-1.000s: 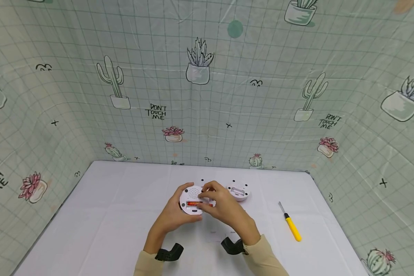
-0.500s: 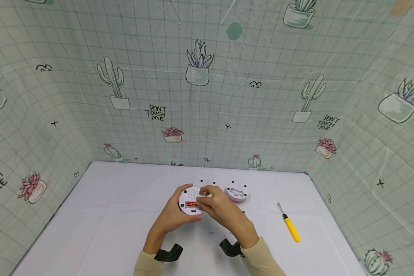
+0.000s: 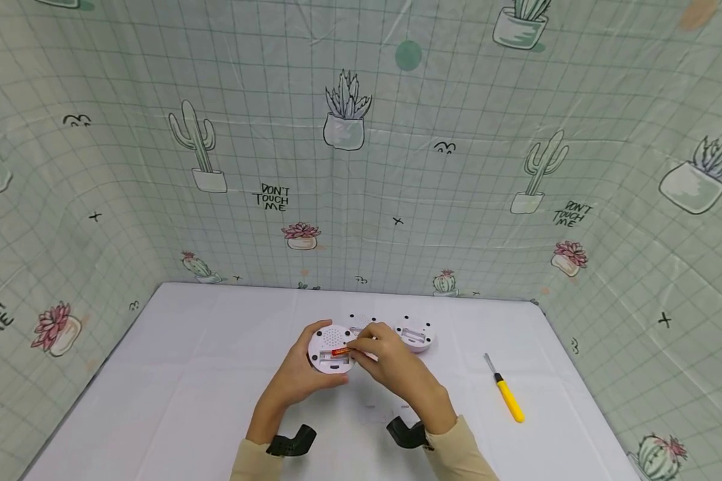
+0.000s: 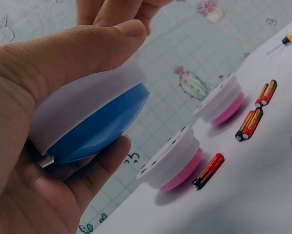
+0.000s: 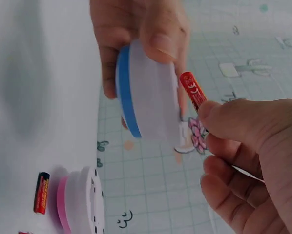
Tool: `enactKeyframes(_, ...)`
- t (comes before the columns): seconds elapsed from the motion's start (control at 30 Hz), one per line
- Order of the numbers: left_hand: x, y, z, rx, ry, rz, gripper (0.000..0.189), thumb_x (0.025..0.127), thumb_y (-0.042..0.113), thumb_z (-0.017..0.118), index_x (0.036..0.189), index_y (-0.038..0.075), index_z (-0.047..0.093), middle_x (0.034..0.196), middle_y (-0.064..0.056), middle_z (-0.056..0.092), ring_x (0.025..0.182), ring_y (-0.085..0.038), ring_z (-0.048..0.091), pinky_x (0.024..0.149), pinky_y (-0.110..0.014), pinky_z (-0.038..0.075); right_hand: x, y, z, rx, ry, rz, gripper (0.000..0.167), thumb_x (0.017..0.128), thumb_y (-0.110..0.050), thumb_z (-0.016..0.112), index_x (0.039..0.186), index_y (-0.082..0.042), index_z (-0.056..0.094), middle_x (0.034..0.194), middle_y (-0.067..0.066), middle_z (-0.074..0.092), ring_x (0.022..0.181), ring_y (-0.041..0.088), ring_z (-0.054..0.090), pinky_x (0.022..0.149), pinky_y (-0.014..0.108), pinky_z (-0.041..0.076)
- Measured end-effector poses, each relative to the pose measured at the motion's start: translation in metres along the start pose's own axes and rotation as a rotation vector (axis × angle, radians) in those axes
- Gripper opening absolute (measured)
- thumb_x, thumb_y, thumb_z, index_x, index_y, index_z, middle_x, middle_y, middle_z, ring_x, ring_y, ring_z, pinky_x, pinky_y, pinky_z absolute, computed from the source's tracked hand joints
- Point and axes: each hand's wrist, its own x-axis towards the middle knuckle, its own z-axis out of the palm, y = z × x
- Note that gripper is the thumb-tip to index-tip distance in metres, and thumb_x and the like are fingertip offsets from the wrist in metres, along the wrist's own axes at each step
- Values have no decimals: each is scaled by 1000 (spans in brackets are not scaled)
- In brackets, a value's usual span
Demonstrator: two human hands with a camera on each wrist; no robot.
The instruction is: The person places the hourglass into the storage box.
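Note:
My left hand grips a round white device by its rim. In the left wrist view the device's blue side shows. Its perforated face, with dark round feet and an uncovered battery compartment, is turned up towards the head camera. Thumb and fingers of my right hand pinch one end of a red battery. The right wrist view shows that battery apart from the device, just off its face. In the head view it lies slanted across the compartment.
Two similar white devices with pink sides stand on the white table. Several loose batteries lie near them. A yellow-handled screwdriver lies at the right. Patterned cloth rises behind the table.
The battery has come up out of the device's compartment in my right fingers and now slants over it. My left hand and the device have shifted slightly left.

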Motion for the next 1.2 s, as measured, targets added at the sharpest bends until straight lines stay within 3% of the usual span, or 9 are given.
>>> enactKeyframes(0.17, -3, 1, -8, 51, 77, -30, 104, 69, 6, 95, 155, 17, 38, 143, -14, 54, 112, -23, 59, 87, -26, 53, -4, 12, -4, 35, 44, 66, 15, 81, 0, 85, 94, -4, 80, 90, 5, 70, 83, 17, 66, 70, 23, 56)
enactKeyframes(0.37, -5, 4, -14, 96, 139, -45, 105, 68, 9, 96, 155, 18, 38, 148, -12, 51, 123, -28, 54, 101, -38, 47, -15, 27, -1, 34, 5, 210, 11, 83, -2, 83, 93, -5, 80, 88, 4, 72, 84, 17, 68, 72, 27, 58)
enactKeyframes(0.57, -5, 3, -16, 77, 129, -45, 105, 68, 7, 96, 155, 18, 38, 149, -12, 50, 126, -28, 52, 104, -40, 45, -26, 36, 14, 93, -90, 313, 9, 87, -3, 80, 95, -5, 80, 88, 3, 74, 84, 18, 69, 73, 35, 59)
enactKeyframes(0.7, -5, 2, -15, 81, 124, -41, 106, 69, 7, 96, 156, 17, 37, 150, -11, 50, 126, -28, 52, 105, -41, 44, -33, 40, 28, 127, -161, 385, 7, 89, -4, 77, 96, -5, 81, 87, 2, 74, 82, 17, 67, 72, 33, 57)
enactKeyframes(1.03, -5, 3, -13, 75, 121, -45, 106, 69, 7, 96, 156, 15, 36, 151, -12, 49, 129, -28, 50, 109, -45, 41, -42, 41, 51, 47, -279, 400, 6, 88, -10, 80, 89, -4, 80, 83, 2, 74, 75, 9, 65, 68, 26, 55)
enactKeyframes(1.2, -4, 2, -12, 60, 98, -37, 105, 69, 6, 95, 156, 16, 36, 149, -11, 51, 126, -27, 52, 104, -36, 45, -42, 39, 54, 11, -311, 424, 5, 89, -14, 80, 87, -9, 81, 82, -2, 76, 74, 6, 64, 68, 25, 54)
